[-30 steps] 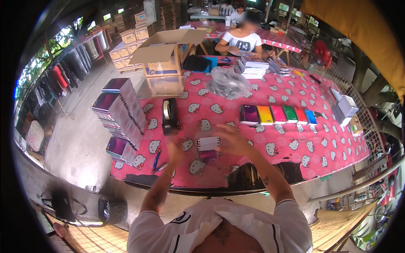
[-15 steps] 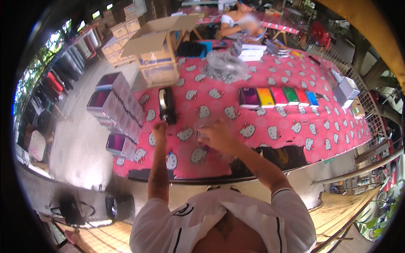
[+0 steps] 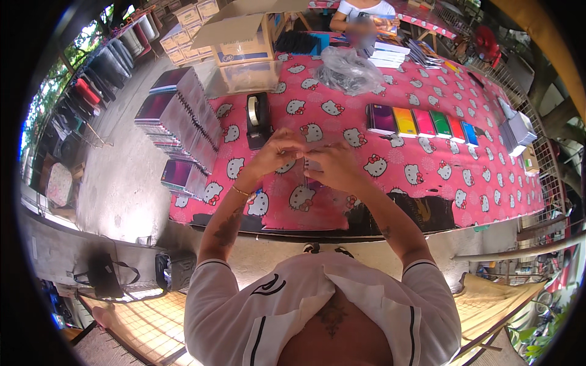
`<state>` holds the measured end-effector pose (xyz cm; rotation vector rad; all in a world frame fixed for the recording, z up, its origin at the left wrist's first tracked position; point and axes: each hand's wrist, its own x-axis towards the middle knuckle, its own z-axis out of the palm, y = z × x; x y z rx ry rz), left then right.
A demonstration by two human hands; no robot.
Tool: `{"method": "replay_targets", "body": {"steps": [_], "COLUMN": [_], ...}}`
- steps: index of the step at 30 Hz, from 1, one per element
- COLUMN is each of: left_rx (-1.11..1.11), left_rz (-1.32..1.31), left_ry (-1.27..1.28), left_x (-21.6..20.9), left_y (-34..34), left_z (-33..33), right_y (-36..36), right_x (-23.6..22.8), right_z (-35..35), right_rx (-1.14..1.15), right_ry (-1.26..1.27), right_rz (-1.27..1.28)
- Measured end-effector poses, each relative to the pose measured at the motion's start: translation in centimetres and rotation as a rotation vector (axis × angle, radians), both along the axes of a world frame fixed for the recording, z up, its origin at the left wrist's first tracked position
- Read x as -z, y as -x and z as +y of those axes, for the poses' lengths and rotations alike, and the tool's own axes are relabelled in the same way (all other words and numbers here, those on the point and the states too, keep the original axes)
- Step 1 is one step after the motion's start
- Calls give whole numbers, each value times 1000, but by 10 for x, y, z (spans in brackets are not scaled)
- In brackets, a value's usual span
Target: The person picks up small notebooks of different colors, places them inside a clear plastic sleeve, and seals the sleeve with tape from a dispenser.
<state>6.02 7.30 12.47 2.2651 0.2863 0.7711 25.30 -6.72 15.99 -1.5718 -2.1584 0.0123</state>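
Smooth, faintly glossy plastic, by its look, across the tablecloth [image 3: 397, 174], worn through to ragged tears along the near edge. Slick, glossy printed card on the notebook row [image 3: 421, 124] and on the tall notebook stack [image 3: 163, 108], with thin dark wire coils down the spines of the latter. Too covered to tell on the small notebook [image 3: 312, 165]. Hard, smooth black plastic on the tape dispenser [image 3: 256, 135], with a shiny roll inside. Crinkled, see-through plastic in the bag [image 3: 348, 70]. Matt brown cardboard in the box [image 3: 244, 47]. Soft, matt cloth in the white shirt [image 3: 244, 314]. Rough, dull concrete on the floor [image 3: 119, 165].
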Motion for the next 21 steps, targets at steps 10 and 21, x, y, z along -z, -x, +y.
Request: {"method": "replay_targets", "body": {"steps": [10, 21], "left_rx": [-79, -48], "left_rz": [61, -15], "left_ry": [-274, 992], "left_x": [17, 63], "left_y": [-44, -58], "left_z": [-5, -3], "right_y": [-62, -58], "right_x": [81, 100], "right_z": [-12, 20], "right_rx": [-192, 36], "right_ry": [-68, 243], "right_rz": [185, 1379]}}
